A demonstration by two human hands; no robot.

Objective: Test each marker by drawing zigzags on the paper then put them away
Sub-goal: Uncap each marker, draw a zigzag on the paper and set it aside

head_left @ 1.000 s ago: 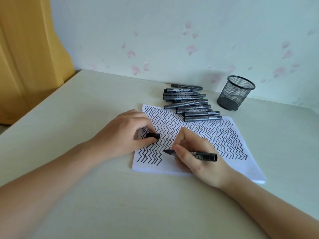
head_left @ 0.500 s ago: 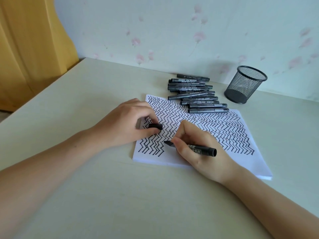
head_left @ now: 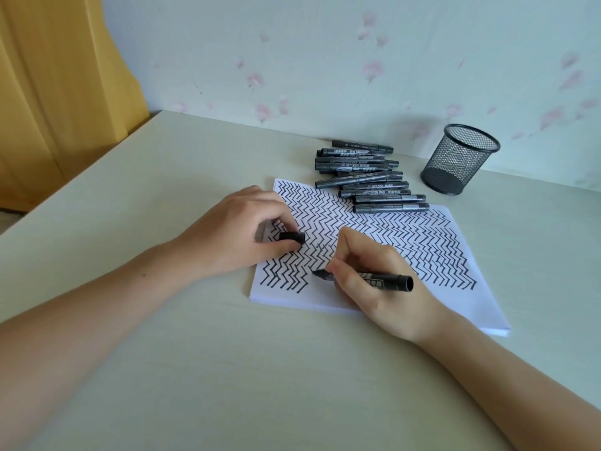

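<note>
A person's right hand (head_left: 387, 281) pinches an uncapped black felt-tip marker (head_left: 374, 278) near its writing end, the tip resting on or just above a white stack of paper (head_left: 468, 307) already crowded with rows of black zigzag lines; whether the tip actually touches the sheet cannot be told. The left hand (head_left: 240, 229) lies on the paper's left part, thumb and curled fingers gripping the marker's short black cap (head_left: 292, 237).

At the far edge of the paper, a loose pile of capped grey-and-black markers (head_left: 364, 172) lies on the pale cream surface (head_left: 162, 369), the nearest few overlapping the sheet. A black wire-mesh pen cup (head_left: 460, 159) stands upright just to the right of the pile, against a pale wall with faint pink flower prints (head_left: 325, 53); no markers are visible inside it.

The marker appears light and rigid, with a smooth plastic barrel likely to roll if set down loose. A hold close to the tip, as here, seems best for steady lines. The small cap looks easy to drop, and the uncapped tip could smudge fingers or the surface. The stacked paper probably shifts unless pinned by the resting hand.
</note>
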